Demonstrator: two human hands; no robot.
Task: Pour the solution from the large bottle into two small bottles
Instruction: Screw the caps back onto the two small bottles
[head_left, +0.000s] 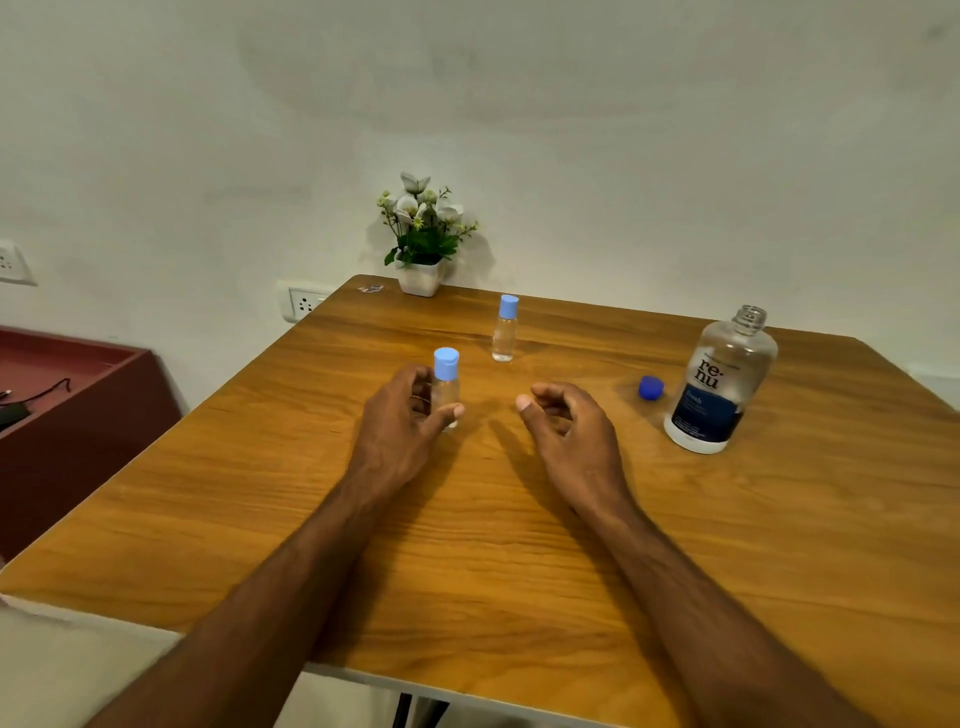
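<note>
**Blue-capped small bottle in left hand, large bottle uncapped at right**

Wooden table (519, 545) fills the lower frame. Left of centre, the left hand (402, 421) wraps thumb and fingers round the near small bottle (445, 387), upright, light-blue cap on. Centre, further back: the far small bottle (505, 328), capped, standing free. Right hand (569, 426) hovers just right of centre, fingers loosely curled, holding nothing. Right of frame: dark blue cap (651, 387) lying on the table beside the large renu solution bottle (722, 382), neck open, upright.

Count: two small bottles, one large, one loose cap.

Likely step: uncapping the held bottle. Advice: keep it steady on the table with the left, twist the cap with the right, and place it well away from the pour.
</note>
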